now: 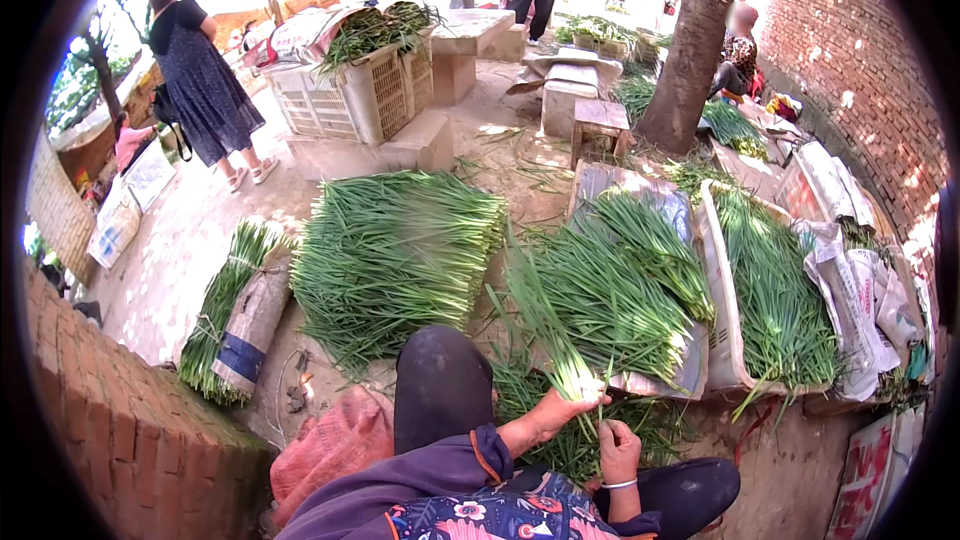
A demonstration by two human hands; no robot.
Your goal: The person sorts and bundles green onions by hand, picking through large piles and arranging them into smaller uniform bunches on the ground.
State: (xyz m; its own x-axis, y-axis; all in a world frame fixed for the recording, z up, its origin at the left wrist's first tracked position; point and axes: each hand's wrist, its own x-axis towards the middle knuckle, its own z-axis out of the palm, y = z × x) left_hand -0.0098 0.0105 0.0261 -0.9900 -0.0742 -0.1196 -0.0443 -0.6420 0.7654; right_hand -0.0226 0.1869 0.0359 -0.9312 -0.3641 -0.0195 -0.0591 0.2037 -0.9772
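A bunch of garlic chives is held near its pale stem ends by my left hand, the leaves pointing up and away. Just to the right, my right hand pinches a thin green blade at the bunch's stem end. Loose leaves litter the ground below both hands. Beyond my left hand, a broad, neatly layered pile of chives covers the ground, pale ends facing right. More chives lie on a flat sheet or board to the right.
A white plastic crate of chives stands right, beside printed sacks. At left are a tied chive bundle and a low brick wall. A pink mesh sack touches my side. Ahead are stacked crates, a stool, a tree trunk and several people.
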